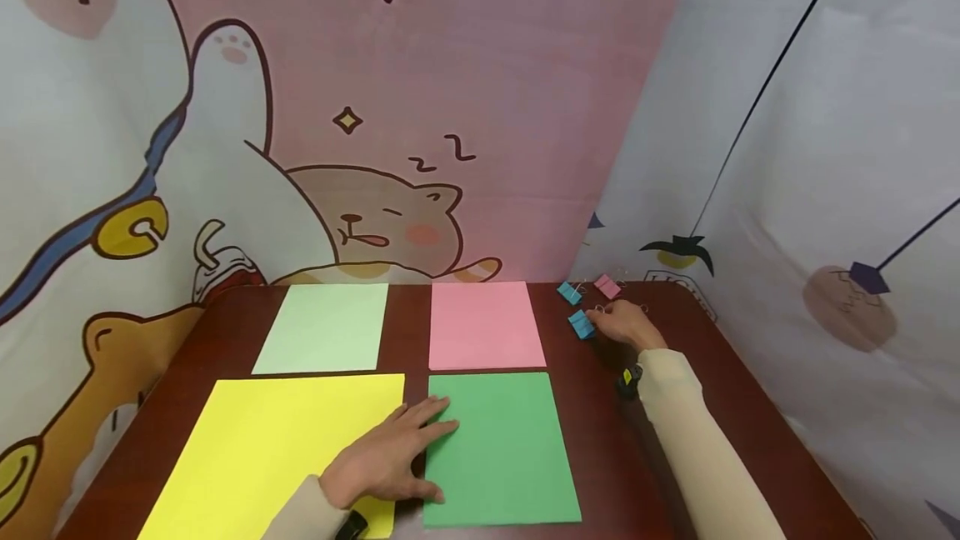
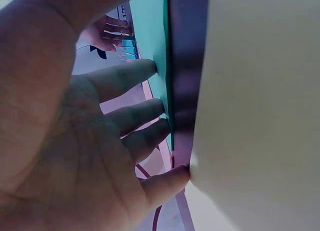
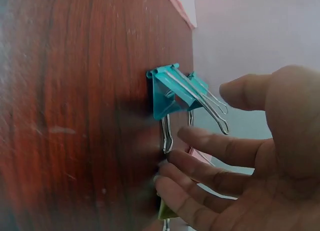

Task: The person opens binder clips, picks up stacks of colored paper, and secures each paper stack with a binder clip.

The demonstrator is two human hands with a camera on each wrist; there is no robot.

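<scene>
My left hand [image 1: 386,455] lies with spread fingers across the left edge of a green paper stack [image 1: 498,448]. In the left wrist view its fingertips touch the green edge, and the little finger reaches the yellow paper [image 2: 255,101]. At the back right, my right hand [image 1: 630,325] is at a blue binder clip [image 1: 581,324]. The right wrist view shows thumb and fingers apart beside the clip's wire handles [image 3: 215,113], not pinching them. A second blue clip [image 1: 570,292] and a pink clip [image 1: 607,286] lie just beyond. Below the fingers, a yellow-green piece [image 3: 165,211] is partly hidden.
Yellow paper [image 1: 270,457] covers the front left of the dark red table [image 1: 615,457]. Behind it lies pale green paper [image 1: 322,327], with pink paper [image 1: 486,325] to the right. A printed cloth [image 1: 525,107] hangs along the table's back and sides.
</scene>
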